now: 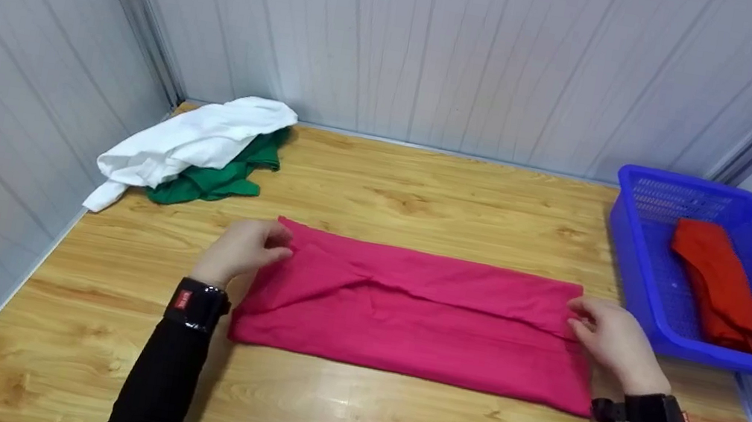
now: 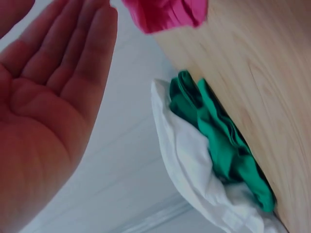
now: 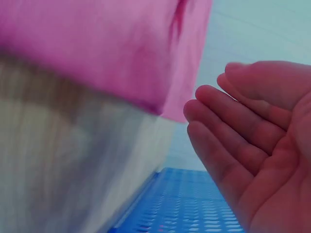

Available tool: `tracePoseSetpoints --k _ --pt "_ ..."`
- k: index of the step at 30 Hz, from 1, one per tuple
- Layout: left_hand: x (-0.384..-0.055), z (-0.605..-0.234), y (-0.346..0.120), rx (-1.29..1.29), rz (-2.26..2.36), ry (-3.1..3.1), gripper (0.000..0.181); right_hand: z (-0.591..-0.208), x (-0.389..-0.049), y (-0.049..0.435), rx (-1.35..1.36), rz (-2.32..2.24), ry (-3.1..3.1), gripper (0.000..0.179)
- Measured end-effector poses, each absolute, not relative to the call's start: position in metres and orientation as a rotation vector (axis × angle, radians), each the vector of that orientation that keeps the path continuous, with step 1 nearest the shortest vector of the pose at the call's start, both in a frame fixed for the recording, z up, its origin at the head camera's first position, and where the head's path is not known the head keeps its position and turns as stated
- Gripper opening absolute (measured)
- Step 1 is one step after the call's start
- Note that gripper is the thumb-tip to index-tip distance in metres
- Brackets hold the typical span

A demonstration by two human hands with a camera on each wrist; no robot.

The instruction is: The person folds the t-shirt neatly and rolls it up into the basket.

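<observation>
A bright pink folded cloth (image 1: 415, 342) lies as a long, flat strip on the wooden table, with creases across its upper layer. My left hand (image 1: 241, 250) is at its upper left end, the fingertips right at the edge. In the left wrist view the fingers of this hand are nearly straight, and nothing lies in the palm. At the opposite end, my right hand (image 1: 612, 340) has its fingertips beside the cloth's right edge. The right wrist view shows its fingers (image 3: 223, 121) loosely bent, with no cloth between them and the thumb.
A white cloth (image 1: 207, 135) lies crumpled over a green one (image 1: 218, 180) at the back left. To the right stands a blue plastic basket (image 1: 644, 284) with a folded orange-red cloth (image 1: 722, 288) inside. Pale panel walls (image 1: 410, 43) border the table (image 1: 343, 417) on three sides.
</observation>
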State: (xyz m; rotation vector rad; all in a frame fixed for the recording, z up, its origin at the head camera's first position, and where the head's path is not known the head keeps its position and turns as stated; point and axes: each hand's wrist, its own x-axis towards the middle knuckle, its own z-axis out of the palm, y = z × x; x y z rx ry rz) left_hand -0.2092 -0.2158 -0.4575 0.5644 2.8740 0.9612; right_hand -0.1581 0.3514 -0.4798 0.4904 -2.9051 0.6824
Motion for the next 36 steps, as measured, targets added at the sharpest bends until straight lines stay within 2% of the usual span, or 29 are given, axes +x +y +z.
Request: tracePoseSetpoints --k 12,23,29,33,36 --pt "-0.217 -0.466 -0.198 0.578 0.914 2.867 0.026 -0.477 -0.147 0.328 0.628 0.612 -2.979 0.029" --pt "-0.223 -0.475 -0.192 0.656 0.825 2.873 0.011 -0.489 -0.143 0.319 0.688 0.602 -3.006 0.035" --pt "-0.224 -0.478 -0.192 0.631 0.839 2.86 0.023 -0.491 -0.141 0.318 0.687 0.578 -3.006 0.037" --pt "-0.224 -0.478 -0.189 0.603 0.918 2.836 0.012 -0.493 -0.141 0.319 0.692 0.578 -3.005 0.037" --pt "-0.222 -0.476 -0.188 0.562 0.985 2.826 0.014 -0.494 -0.141 0.319 0.69 0.586 -3.007 0.038"
